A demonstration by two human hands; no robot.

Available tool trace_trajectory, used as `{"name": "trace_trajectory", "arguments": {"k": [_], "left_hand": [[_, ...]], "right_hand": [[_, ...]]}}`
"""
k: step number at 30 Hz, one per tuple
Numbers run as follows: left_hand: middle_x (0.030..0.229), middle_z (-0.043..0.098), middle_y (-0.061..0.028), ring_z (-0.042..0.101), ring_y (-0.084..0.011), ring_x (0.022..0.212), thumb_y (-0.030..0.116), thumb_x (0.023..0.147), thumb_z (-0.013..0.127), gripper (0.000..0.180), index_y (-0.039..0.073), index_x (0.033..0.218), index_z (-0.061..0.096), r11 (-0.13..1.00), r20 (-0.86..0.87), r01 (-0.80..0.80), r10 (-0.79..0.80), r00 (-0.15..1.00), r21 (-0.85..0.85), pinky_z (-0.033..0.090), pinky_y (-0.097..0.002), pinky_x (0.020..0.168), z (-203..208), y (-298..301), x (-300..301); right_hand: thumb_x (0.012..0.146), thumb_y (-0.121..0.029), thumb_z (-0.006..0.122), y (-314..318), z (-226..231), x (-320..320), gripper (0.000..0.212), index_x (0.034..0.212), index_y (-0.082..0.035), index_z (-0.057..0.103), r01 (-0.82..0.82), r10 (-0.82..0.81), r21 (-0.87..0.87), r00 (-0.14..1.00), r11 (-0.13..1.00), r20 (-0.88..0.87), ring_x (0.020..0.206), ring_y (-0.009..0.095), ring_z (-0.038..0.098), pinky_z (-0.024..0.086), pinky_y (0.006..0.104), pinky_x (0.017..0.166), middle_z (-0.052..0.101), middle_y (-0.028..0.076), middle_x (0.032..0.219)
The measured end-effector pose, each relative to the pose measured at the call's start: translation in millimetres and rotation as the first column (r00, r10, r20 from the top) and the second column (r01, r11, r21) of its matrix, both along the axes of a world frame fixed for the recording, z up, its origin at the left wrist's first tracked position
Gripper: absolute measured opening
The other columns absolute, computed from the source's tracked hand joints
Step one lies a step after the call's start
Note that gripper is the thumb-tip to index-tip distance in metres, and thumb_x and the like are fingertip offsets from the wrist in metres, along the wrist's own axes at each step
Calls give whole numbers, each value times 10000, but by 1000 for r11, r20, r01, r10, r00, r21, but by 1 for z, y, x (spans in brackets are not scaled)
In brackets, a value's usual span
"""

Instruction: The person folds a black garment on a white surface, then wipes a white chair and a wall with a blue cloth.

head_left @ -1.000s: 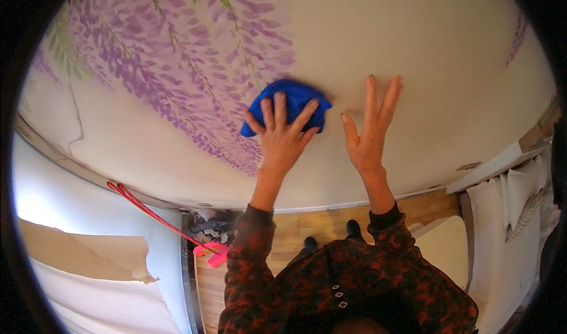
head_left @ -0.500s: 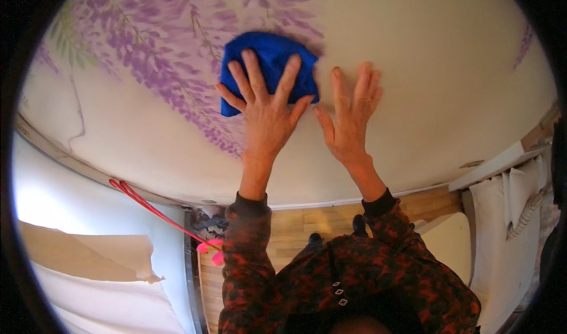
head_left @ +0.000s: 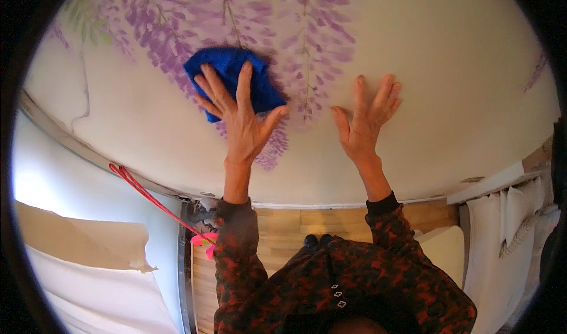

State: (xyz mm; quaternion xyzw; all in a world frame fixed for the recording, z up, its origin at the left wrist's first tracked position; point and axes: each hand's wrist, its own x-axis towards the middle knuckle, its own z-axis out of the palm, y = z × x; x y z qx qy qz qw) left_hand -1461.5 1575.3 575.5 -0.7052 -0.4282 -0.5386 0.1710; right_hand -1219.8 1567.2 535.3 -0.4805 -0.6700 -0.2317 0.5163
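A blue cloth (head_left: 227,68) lies flat against a pale wall (head_left: 419,133) painted with hanging purple flowers (head_left: 307,51). My left hand (head_left: 237,124) presses on the cloth with its fingers spread, and the thumb reaches to the cloth's right edge. Part of the cloth is hidden under the palm and fingers. To the right, my right hand (head_left: 365,124) rests on bare cream wall, fingers outstretched and holding nothing. A gap of wall with a purple flower strand separates it from the cloth.
At lower left, a red cord (head_left: 144,198) runs down to a pink object (head_left: 207,244) beside the wooden floor (head_left: 277,225). Brown paper and white sheeting (head_left: 106,292) hang there. A cream chair or panel (head_left: 443,251) and white draped fabric (head_left: 493,233) stand at the right.
My left hand has slid the blue cloth to the left and slightly down the wall. My right hand has shifted a little right. My feet have come closer together.
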Motion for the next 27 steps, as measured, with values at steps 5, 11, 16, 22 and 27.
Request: {"name": "trace_trajectory", "arguments": {"k": [5, 11, 16, 22, 27], "left_hand": [[1658, 46, -293, -38, -547, 1504, 660, 983, 425, 643, 282, 1498, 496, 997, -54, -72, 71, 996, -15, -151, -708, 1110, 10, -2, 36], [1630, 137, -315, 30, -542, 1500, 391, 903, 713, 573, 367, 1448, 537, 983, -219, -185, 177, 959, -16, -89, -726, 1132, -59, -1, 14], [1634, 67, -329, 15, -548, 1498, 456, 860, 751, 618, 304, 1427, 558, 972, -206, -229, 216, 954, -41, -41, -724, 1147, -79, 3, -58], [1650, -12, -316, -52, -541, 1506, 527, 877, 724, 818, 223, 1560, 391, 995, -76, -96, 98, 992, 33, -36, -730, 1125, -18, 14, -108], [1650, -7, -322, -68, -541, 1509, 501, 844, 754, 773, 338, 1534, 444, 994, -141, -101, 106, 984, 43, -116, -747, 1092, 17, 12, -87]], "right_hand": [[983, -419, 616, -5, 3, -13, 699, 1584, -193, 337, -37, 37, 8, 998, 999, -41, 1523, 506, -19, -34, 699, 1147, 33, 279, 1663], [971, -343, 628, -16, 11, -21, 675, 1571, -166, 374, -98, 95, -22, 989, 995, -113, 1523, 511, -13, -20, 705, 1148, 44, 285, 1661], [928, -272, 668, -23, 16, -39, 698, 1561, -160, 398, -185, 179, -23, 973, 983, -149, 1523, 515, -5, -3, 709, 1153, 39, 276, 1665], [908, -243, 687, -16, 20, -87, 718, 1560, -161, 399, -206, 203, -17, 974, 978, -102, 1524, 512, 14, -3, 713, 1153, 66, 243, 1675], [931, -286, 668, -5, 27, -138, 688, 1557, -166, 407, -141, 144, 36, 983, 989, -112, 1528, 503, 27, -6, 712, 1150, 95, 241, 1673]]}}
